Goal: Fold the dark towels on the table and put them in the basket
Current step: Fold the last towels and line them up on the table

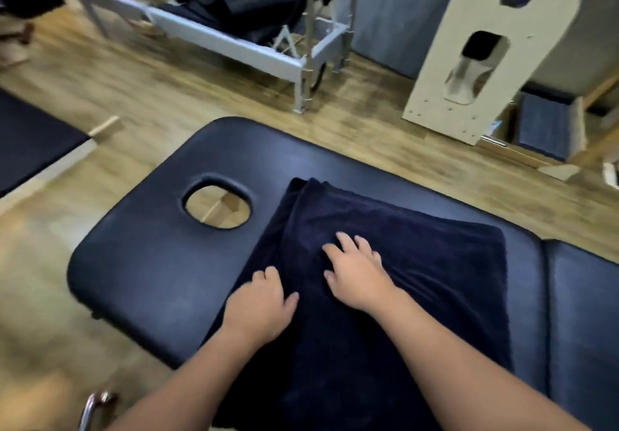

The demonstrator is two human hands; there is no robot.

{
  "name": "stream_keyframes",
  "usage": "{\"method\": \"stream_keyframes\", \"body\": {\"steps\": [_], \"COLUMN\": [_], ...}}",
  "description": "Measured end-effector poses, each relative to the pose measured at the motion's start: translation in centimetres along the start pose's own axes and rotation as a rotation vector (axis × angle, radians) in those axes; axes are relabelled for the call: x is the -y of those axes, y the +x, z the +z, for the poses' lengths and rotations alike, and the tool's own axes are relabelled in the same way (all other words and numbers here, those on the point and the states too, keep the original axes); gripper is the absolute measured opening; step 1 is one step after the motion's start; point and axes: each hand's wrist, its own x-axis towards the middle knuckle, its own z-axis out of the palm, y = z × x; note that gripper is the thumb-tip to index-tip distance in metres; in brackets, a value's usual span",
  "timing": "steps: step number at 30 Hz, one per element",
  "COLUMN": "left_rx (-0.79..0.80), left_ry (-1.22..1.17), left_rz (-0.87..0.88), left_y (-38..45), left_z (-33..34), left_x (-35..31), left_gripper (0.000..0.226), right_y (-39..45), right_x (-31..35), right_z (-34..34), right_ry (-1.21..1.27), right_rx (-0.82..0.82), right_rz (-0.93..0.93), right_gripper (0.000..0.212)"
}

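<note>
Towel (418, 263), dark navy, lies partly folded on the black padded counter (150, 263), just right of the oval face hole (217, 203), near edge draping toward the camera. Left hand (259, 306) rests on the towel's left edge, fingers curled down at the fold; can't tell if it pinches fabric. Right hand (356, 274) lies flat on the upper layer, fingers spread, gripping nothing. Wooden floor (117, 78) behind, metal-framed equipment (254, 51) beyond. Basket not identifiable.
</note>
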Motion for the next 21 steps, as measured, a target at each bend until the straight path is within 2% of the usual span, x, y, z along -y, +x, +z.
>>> {"method": "stream_keyframes", "body": {"steps": [3, 5, 6, 8, 10, 13, 15, 17, 18, 20, 21], "left_rx": [0.112, 0.194, 0.240, 0.271, 0.267, 0.315, 0.250, 0.107, 0.026, -0.027, 0.046], "left_ry": [-0.103, -0.191, -0.235, -0.308, -0.426, -0.609, -0.733, -0.954, -0.982, -0.785, -0.591], "left_rz": [-0.147, -0.222, -0.245, -0.265, -0.271, -0.294, -0.321, -0.345, -0.347, -0.304, -0.266], "left_y": [-3.5, -4.9, -5.5, -6.5, -7.3, -8.2, -8.1, -7.5, -7.2, -6.8, -6.8], "left_z": [0.9, 0.9, 0.7, 0.4, 0.2, 0.6, 0.1, -1.0, -1.7, -2.3, -2.0], "left_x": [1.5, 2.6, 3.1, 3.9, 4.2, 4.6, 5.4, 7.0, 7.7, 8.9, 9.1], "left_gripper": [0.055, 0.051, 0.047, 0.037, 0.034, 0.045, 0.049, 0.039, 0.039, 0.053, 0.071], "right_y": [5.3, 7.9, 9.0, 10.7, 11.8, 12.1, 12.3, 13.0, 13.4, 13.9, 13.7], "right_x": [2.5, 3.1, 3.1, 3.2, 3.2, 3.8, 4.1, 4.3, 4.4, 5.1, 5.6], "right_z": [-1.4, -2.3, -2.8, -3.5, -4.2, -6.2, -8.1, -9.3, -9.5, -8.6, -7.7], "right_ry": [-0.113, -0.181, -0.222, -0.309, -0.360, -0.417, -0.406, -0.380, -0.337, -0.204, -0.169], "right_rx": [-0.015, 0.008, 0.042, 0.113, 0.109, 0.134, 0.123, -0.017, -0.104, -0.155, -0.099], "right_rz": [-0.209, -0.290, -0.315, -0.375, -0.427, -0.413, -0.362, -0.348, -0.343, -0.296, -0.259], "right_gripper": [0.056, 0.067, 0.065, 0.051, 0.033, 0.025, 0.028, 0.030, 0.031, 0.045, 0.061]}}
